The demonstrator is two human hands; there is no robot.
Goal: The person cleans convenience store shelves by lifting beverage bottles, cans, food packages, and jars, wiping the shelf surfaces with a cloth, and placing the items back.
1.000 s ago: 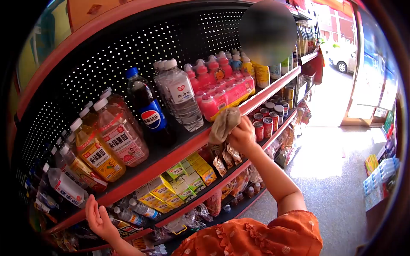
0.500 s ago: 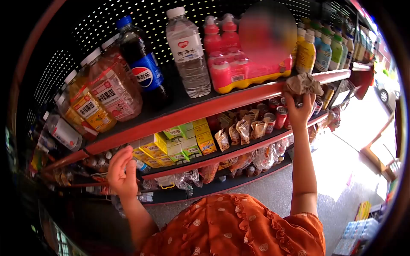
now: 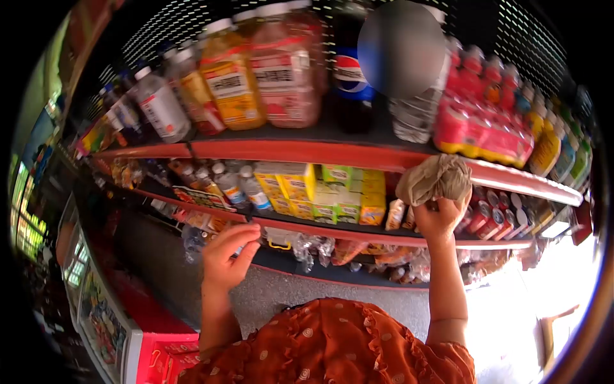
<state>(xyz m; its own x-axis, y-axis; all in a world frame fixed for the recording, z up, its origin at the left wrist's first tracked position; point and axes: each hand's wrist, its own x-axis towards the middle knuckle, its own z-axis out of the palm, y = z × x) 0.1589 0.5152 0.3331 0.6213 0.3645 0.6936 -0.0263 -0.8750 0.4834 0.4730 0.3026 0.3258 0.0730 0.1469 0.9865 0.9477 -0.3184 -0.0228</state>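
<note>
My right hand point(image 3: 441, 221) grips a crumpled grey-brown cloth point(image 3: 435, 179) at the red front edge point(image 3: 307, 150) of the upper shelf. Directly above it stand a clear water bottle point(image 3: 410, 121), partly blurred, and a shrink-wrapped pack of pink bottles point(image 3: 483, 134). My left hand point(image 3: 227, 256) hangs in the air before the lower shelves, holding nothing, its fingers loosely bent and the thumb apart. Behind that hand are small water bottles point(image 3: 256, 190) and yellow boxes point(image 3: 297, 185). A cola bottle with a blue label point(image 3: 353, 77) stands on the upper shelf.
Large juice bottles point(image 3: 284, 83) line the upper shelf at left. Red cans point(image 3: 489, 221) sit on the middle shelf at right, and plastic-wrapped packages point(image 3: 409, 259) fill the lowest one. A glass-topped case point(image 3: 105, 320) and a red crate point(image 3: 173, 358) stand at lower left.
The view has turned left. My right hand has moved the cloth leftward along the red shelf edge, from beyond the pink pack to near the water bottle. My left hand stays empty.
</note>
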